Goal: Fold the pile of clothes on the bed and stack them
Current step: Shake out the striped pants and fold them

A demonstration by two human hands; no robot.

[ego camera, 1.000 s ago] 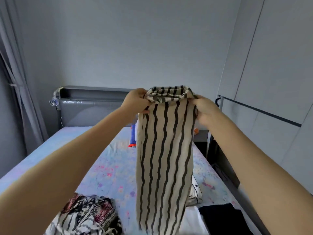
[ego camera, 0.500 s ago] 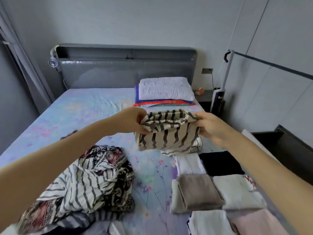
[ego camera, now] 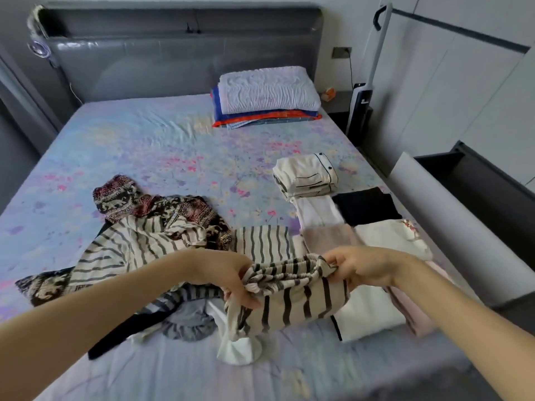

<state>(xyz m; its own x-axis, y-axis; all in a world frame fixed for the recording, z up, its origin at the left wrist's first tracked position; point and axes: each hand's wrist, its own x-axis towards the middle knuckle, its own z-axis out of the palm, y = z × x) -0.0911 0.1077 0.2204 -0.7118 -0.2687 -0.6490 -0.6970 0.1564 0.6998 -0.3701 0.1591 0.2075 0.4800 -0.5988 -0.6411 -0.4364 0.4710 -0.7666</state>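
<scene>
I hold a cream garment with wavy black stripes [ego camera: 301, 302] by its gathered waistband, low over the near part of the bed [ego camera: 162, 146]. My left hand [ego camera: 234, 280] grips the band's left end and my right hand [ego camera: 359, 266] pinches its right end. The garment's body lies partly flattened on the sheet below the band. To the left is the unfolded pile [ego camera: 139, 241]: a striped cream top and a dark patterned cloth. Folded pieces [ego camera: 385, 235] lie in rows at the right, with a cream folded set [ego camera: 307, 176] beyond them.
A folded white quilt on blue and orange bedding [ego camera: 266, 94] sits by the grey headboard [ego camera: 179, 50]. A stick vacuum [ego camera: 362, 96] and a dark cabinet [ego camera: 489, 186] stand along the bed's right side. A grey and a dark garment [ego camera: 185, 316] lie under the pile's near edge.
Both hands have brought the striped garment down from chest height to the bed's near part, and my view has tipped down to the mattress.
</scene>
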